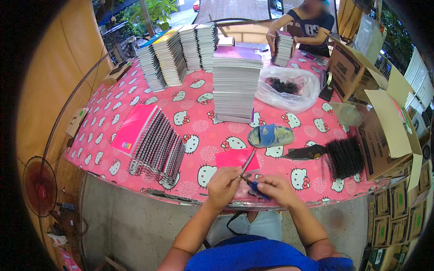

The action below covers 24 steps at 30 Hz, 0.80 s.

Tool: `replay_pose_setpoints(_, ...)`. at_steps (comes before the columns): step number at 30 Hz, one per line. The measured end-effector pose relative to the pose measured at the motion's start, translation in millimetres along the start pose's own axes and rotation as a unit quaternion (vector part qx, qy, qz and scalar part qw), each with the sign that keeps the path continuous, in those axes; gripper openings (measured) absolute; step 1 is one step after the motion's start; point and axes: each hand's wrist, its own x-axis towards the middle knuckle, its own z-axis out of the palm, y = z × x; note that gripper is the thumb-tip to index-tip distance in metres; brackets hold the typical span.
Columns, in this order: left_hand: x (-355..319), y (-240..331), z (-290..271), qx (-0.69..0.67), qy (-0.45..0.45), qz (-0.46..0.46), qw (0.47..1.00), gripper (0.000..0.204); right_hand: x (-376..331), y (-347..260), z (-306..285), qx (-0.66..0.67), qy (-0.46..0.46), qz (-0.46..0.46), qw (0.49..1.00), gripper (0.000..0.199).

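Observation:
A pink notebook (pixel 230 158) lies near the table's front edge, its spiral binding (pixel 247 162) slanting toward me. My left hand (pixel 222 186) is closed in a pinch on the near end of that spiral. From the other side, my right hand (pixel 279 189) grips blue-handled pliers (pixel 256 189), whose jaws meet the spiral's end at my left fingertips. What exactly the jaws have between them is too small to tell. To the left stands a stack of spiral-bound pink notebooks (pixel 156 140). A blue slipper (pixel 271 135) sits just beyond the notebook.
Tall book stacks (pixel 233 86) rise mid-table and at the back left. Black spiral coils (pixel 344 158) lie at right beside open cardboard boxes (pixel 384 140). A plastic bag (pixel 289 101) holds more black coils. Across the table, a person (pixel 312 29) handles another stack.

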Motion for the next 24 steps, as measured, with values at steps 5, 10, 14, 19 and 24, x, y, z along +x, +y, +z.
replay_pose_setpoints(5, 2, -8, -35, 0.111, 0.019, 0.084, 0.990, 0.021, -7, -22, 21, -0.071, 0.015, -0.050, 0.996, 0.032)
replay_pose_setpoints(10, 69, 70, -155, 0.213, 0.232, 0.277, 0.908, 0.020, -21, 14, -42, -0.542, 0.247, -0.202, 0.777, 0.035)
replay_pose_setpoints(14, 137, 87, -266, 0.280, 0.283, 0.188, 0.898, 0.022, -30, 16, -109, -0.528, 0.380, -0.255, 0.715, 0.029)
replay_pose_setpoints(19, 234, 53, -264, 0.421, -0.242, 0.066, 0.872, 0.036, -31, -1, -177, -0.589, 0.512, 0.043, 0.624, 0.035)
replay_pose_setpoints(24, 209, -22, -219, 0.294, -0.379, -0.042, 0.877, 0.057, -28, 24, -219, -0.636, 0.506, 0.055, 0.580, 0.029)
